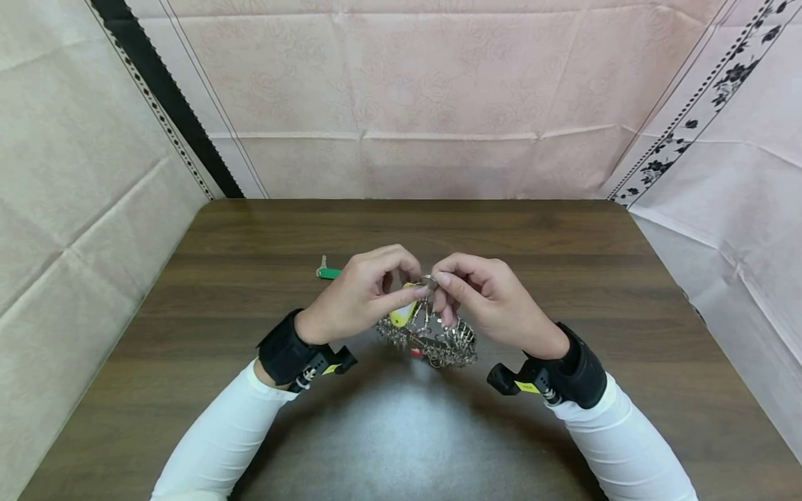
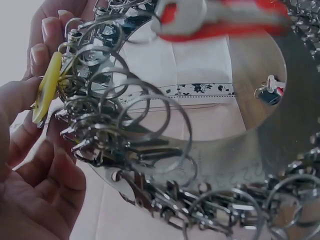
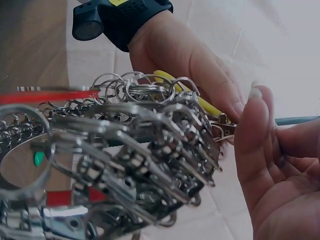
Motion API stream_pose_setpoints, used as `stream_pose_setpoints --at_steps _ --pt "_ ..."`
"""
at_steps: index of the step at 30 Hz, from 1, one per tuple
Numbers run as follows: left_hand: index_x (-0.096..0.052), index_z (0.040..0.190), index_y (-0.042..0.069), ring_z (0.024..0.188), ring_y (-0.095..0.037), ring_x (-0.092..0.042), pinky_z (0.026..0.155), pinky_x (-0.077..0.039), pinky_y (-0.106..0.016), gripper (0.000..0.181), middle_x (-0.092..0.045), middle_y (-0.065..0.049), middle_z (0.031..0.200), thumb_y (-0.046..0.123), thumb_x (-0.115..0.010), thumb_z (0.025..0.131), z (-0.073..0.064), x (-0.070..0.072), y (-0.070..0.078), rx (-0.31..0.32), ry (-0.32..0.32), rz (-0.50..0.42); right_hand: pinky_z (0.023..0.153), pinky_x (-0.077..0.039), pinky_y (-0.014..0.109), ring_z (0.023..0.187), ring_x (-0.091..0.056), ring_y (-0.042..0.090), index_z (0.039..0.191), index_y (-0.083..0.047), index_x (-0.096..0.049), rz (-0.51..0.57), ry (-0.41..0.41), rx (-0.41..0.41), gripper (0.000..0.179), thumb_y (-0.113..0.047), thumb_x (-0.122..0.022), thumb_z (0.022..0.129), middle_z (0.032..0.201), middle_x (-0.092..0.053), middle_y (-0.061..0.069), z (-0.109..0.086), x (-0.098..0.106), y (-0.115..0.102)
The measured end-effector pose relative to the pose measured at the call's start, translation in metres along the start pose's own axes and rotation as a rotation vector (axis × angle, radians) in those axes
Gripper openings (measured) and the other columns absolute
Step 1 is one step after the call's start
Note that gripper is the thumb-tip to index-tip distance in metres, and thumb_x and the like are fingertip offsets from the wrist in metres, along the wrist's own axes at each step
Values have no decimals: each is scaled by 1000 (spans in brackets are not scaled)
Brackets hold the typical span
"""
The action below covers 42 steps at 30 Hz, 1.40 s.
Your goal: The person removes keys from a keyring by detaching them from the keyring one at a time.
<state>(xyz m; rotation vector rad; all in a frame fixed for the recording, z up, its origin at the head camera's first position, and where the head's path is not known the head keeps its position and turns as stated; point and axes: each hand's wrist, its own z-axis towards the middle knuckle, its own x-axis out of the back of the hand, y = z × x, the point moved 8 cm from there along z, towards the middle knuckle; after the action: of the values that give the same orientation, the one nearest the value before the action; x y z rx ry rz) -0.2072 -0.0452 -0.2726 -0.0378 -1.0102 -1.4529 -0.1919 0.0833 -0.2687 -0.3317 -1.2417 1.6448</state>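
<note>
Between the two hands hangs a large metal hoop [image 2: 240, 160], crowded with small clips and split rings [image 3: 125, 150]. My left hand [image 1: 366, 285] pinches a yellow key tag [image 1: 403, 314] near its ring end, its thumb pointing right. The right hand [image 1: 489, 296] pinches a small metal key ring [image 1: 428, 281] at the top of the bunch, close to the left fingertips. A red key tag [image 2: 235, 22] with a key hangs from the hoop, blurred in the left wrist view. The exact grip of the fingertips is partly hidden.
A green key tag [image 1: 328, 273] with a key lies on the brown wooden table [image 1: 301, 236], just left of my left hand. Pale cloth [image 1: 438, 83] hangs behind the table and on both sides.
</note>
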Motion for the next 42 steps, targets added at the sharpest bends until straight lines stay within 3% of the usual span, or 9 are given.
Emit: stream_pose_setpoints --at_steps 9,16,26,34,42 --pt "-67 95 10 70 -5 -52 59 -45 -23 12 -65 5 85 20 -67 89 1 13 5 -33 101 41 54 -53 33 58 -59 20 98 3 -59 -5 50 -20 15 -7 -48 99 73 -61 9 0 4 1" --pt "-67 95 7 79 -9 -59 66 -50 -27 11 -67 0 90 12 -68 86 1 17 8 -48 149 -77 53 -53 34 57 -59 20 98 3 -58 6 57 -13 15 -7 -48 99 72 -60 10 1 4 1" --pt "-65 94 10 82 -10 -52 69 -43 -29 8 -63 1 92 10 -68 86 1 13 13 -78 110 -120 53 -53 34 57 -60 20 99 2 -59 1 47 -21 15 -7 -48 99 73 -61 11 1 2 2" --pt "-66 90 9 80 -11 -52 67 -44 -29 6 -62 0 88 8 -69 85 1 13 15 -81 138 -162 52 -53 33 56 -60 19 98 5 -59 9 60 2 13 -2 -48 98 72 -60 15 1 0 3" --pt "-67 88 7 83 -10 -57 71 -49 -27 8 -64 -2 89 4 -70 82 -1 15 24 -144 168 -51 52 -53 33 55 -60 18 97 5 -60 -11 74 2 14 -3 -49 98 71 -60 15 1 0 3"
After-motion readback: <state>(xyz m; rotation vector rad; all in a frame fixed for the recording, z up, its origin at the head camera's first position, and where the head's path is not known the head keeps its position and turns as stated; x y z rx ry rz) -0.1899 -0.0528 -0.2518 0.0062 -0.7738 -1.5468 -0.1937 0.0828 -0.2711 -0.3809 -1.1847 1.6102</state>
